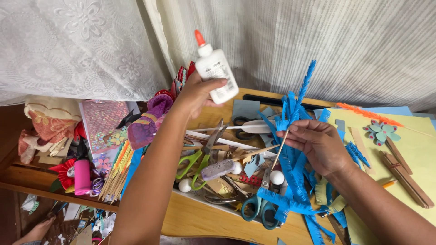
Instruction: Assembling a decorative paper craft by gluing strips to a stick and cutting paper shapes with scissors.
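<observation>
1. Far left, 9 o'clock: pink bottle upright at the worktop edge, skewers fanned just right of it. Both well clear of the hands.
2. Left hand, 12 o'clock: closed around the lower body of a white glue bottle, orange cap up and tilted to 11 o'clock. Held in the air above the clutter, touching nothing else. Can't tell whether the cap is open.
3. Centre: tray of tools under the left forearm. Green scissors, grey block, white balls, teal scissors at 6 o'clock.
4. Right hand, 3 o'clock: fingers curled shut on a thin stick wrapped in blue fringe. Fringed tip points to 1 o'clock, bare end to 7. Loose fringe strips hang below the hand.
5. Far right: yellow sheet with a paper flower, orange fringe stick and wooden sticks.
6. My read on doing it well: tip the nozzle down close to the fringe, squeeze lightly for a thin line, keep the right grip below the glued part, and hold the wrap taut so it doesn't unwind.
</observation>
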